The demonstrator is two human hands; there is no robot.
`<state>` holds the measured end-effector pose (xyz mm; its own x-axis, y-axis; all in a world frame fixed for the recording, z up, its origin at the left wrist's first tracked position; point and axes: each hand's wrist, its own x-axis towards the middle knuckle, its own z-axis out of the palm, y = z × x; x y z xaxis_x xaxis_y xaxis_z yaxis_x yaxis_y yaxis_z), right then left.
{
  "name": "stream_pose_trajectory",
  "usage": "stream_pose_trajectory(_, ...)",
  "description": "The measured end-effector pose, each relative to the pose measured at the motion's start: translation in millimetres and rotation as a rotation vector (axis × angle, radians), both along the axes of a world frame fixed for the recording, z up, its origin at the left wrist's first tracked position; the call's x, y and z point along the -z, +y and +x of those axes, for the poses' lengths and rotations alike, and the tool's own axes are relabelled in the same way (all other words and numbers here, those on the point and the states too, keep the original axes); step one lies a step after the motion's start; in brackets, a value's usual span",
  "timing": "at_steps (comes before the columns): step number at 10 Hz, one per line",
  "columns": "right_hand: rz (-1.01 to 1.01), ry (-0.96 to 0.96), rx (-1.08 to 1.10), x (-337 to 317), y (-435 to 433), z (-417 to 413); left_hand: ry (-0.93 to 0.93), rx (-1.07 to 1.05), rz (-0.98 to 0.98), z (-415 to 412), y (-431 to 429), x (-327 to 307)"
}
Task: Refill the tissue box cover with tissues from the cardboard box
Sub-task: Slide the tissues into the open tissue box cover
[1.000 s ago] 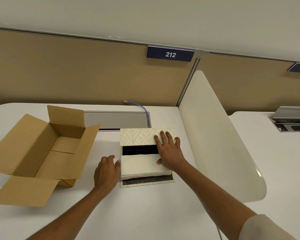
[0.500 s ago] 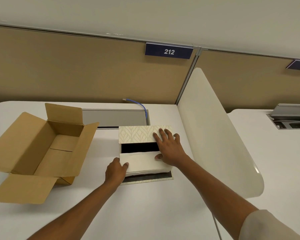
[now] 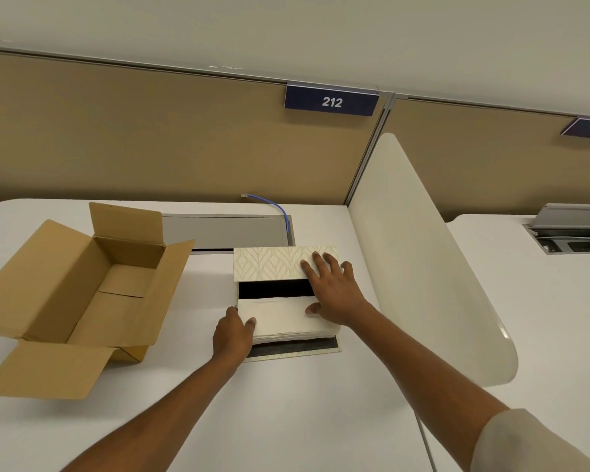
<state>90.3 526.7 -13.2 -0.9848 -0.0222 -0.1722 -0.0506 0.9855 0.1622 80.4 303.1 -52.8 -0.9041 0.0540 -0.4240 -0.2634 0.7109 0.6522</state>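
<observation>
The tissue box cover (image 3: pixel 269 264), cream with a leaf pattern, lies open on the white desk, its dark inside showing. A white stack of tissues (image 3: pixel 280 318) sits partly in it, over the near half. My left hand (image 3: pixel 232 332) grips the stack's left near corner, thumb on top. My right hand (image 3: pixel 334 291) lies flat with fingers spread, fingertips on the patterned cover and thumb on the tissues. The brown cardboard box (image 3: pixel 82 294) stands open at the left and looks empty.
A curved cream divider panel (image 3: pixel 423 267) rises right of the cover. Behind the cover is a grey cable tray lid (image 3: pixel 225 231) with a blue cable (image 3: pixel 273 206). A tan partition with a sign 212 (image 3: pixel 331 102) backs the desk.
My left hand moved right from the desk beside the stack and took hold of the tissues' left near corner. My right hand stayed on the cover and the tissues.
</observation>
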Motion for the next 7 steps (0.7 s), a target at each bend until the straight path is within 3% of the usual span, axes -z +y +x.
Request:
stream_pose_trajectory(4,0.006,-0.004,-0.013,-3,0,1,-0.01,-0.009,0.023,-1,-2,2)
stream_pose_trajectory(5,0.006,-0.005,-0.016,-3,1,3,0.09,0.006,-0.085,-1,-3,-3)
stream_pose_trajectory(6,0.004,-0.007,-0.031,-4,3,3,0.365,0.129,-0.315,-5,-11,-11)
stream_pose_trajectory(7,-0.009,-0.021,-0.049,-4,6,4,0.517,0.311,-0.511,-18,-19,-11)
